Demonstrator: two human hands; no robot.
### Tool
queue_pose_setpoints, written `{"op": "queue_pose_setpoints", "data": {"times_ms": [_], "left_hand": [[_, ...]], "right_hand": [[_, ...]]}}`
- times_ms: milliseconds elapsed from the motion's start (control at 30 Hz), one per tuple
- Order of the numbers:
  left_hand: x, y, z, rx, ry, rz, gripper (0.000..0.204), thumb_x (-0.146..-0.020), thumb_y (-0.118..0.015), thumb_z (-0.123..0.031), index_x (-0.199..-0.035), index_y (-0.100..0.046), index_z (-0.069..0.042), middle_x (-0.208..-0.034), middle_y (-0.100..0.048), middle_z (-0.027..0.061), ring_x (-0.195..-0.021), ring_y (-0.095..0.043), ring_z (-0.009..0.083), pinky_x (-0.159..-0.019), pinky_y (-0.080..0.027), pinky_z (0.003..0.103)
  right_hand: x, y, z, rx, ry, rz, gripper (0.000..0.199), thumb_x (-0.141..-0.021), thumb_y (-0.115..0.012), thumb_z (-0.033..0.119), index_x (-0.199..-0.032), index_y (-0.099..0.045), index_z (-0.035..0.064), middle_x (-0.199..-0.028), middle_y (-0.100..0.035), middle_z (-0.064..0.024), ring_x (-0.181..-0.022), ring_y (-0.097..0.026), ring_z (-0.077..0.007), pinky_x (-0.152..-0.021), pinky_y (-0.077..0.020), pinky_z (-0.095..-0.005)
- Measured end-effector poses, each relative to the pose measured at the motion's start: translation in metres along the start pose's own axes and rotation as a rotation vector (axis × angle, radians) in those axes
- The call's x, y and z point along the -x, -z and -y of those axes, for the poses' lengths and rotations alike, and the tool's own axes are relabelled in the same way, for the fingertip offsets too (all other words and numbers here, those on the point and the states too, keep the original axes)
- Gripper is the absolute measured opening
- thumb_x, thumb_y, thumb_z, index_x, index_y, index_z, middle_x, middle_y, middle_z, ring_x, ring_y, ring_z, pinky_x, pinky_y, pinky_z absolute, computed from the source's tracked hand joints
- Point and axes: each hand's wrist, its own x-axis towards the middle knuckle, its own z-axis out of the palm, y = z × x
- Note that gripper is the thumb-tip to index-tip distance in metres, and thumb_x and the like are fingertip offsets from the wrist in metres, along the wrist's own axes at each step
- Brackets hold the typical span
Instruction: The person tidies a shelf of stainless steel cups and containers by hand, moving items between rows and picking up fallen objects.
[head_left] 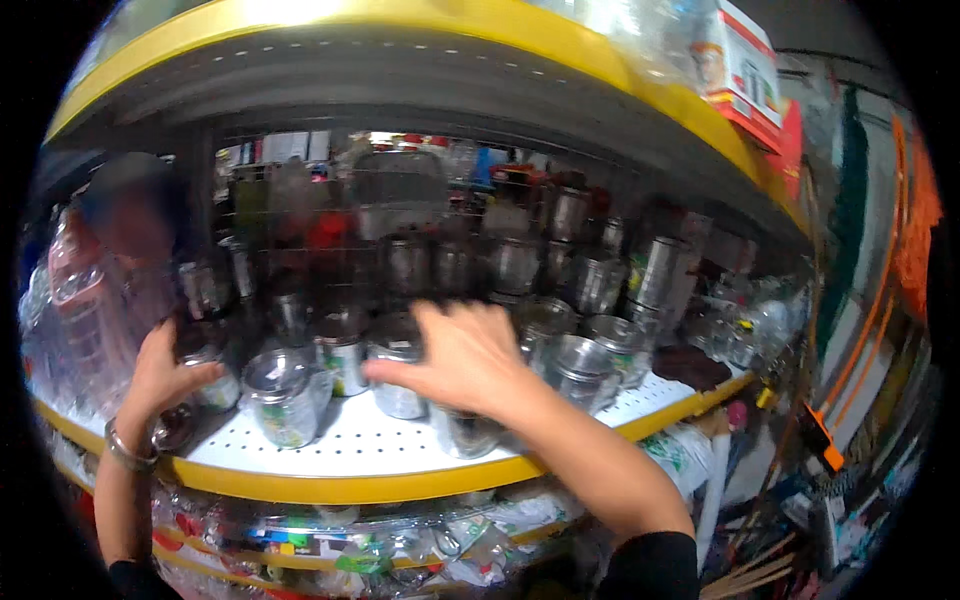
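Observation:
Several shiny metal canisters with clear lids and green-and-white labels stand on a white perforated shelf [350,445]. At the shelf's left end my left hand [160,378], a bangle on its wrist, has thumb and fingers apart beside a metal canister [213,390]. My right hand [465,358] is over the middle of the shelf, its thumb stretched leftward in front of another canister [400,398]; some fingertips are hidden. Between my hands stand a clear-lidded canister [283,405] and a labelled one [343,365]. Beside my right forearm is an open-topped metal canister [580,370].
A yellow edge [330,488] runs along the shelf front; another yellow-edged shelf [480,28] hangs above. More canisters [515,265] stand behind, before a wire grid. Plastic-wrapped goods [85,310] crowd the left. A dark cloth [692,368] lies right. Beyond hang long-handled tools [870,340].

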Motion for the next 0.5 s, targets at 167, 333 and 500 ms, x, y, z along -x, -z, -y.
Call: {"op": "queue_pose_setpoints", "data": {"times_ms": [167, 333, 500], "left_hand": [[-0.005, -0.006, 0.025, -0.032, 0.011, -0.033, 0.1, -0.06, -0.086, -0.032, -0.145, -0.046, 0.005, -0.132, -0.061, 0.0263, -0.125, -0.058, 0.0388, -0.108, -0.044, 0.042], [-0.009, -0.014, 0.016, -0.072, -0.005, -0.005, 0.106, -0.062, -0.086, -0.032, -0.151, -0.041, 0.003, -0.138, -0.058, 0.0265, -0.13, -0.055, 0.0396, -0.11, -0.042, 0.042], [-0.007, -0.014, 0.036, -0.154, 0.013, -0.022, 0.105, -0.063, -0.085, -0.032, -0.151, -0.041, 0.004, -0.14, -0.056, 0.0276, -0.13, -0.055, 0.0399, -0.111, -0.042, 0.042]], "right_hand": [[-0.054, -0.039, 0.004, -0.063, 0.064, 0.065, 0.1, -0.068, -0.072, 0.076, -0.13, -0.06, -0.0023, -0.134, -0.061, -0.028, -0.128, -0.057, -0.0417, -0.106, -0.042, -0.0576], [-0.06, -0.04, 0.0, -0.071, -0.002, 0.078, 0.086, -0.063, -0.082, 0.055, -0.127, -0.061, 0.0013, -0.133, -0.061, -0.0259, -0.123, -0.059, -0.0413, -0.105, -0.0449, -0.0561], [-0.049, -0.026, 0.003, -0.165, -0.02, -0.069, 0.08, -0.066, -0.075, 0.048, -0.129, -0.062, 0.0004, -0.128, -0.063, -0.0279, -0.12, -0.062, -0.0404, -0.103, -0.0486, -0.0507]]}}
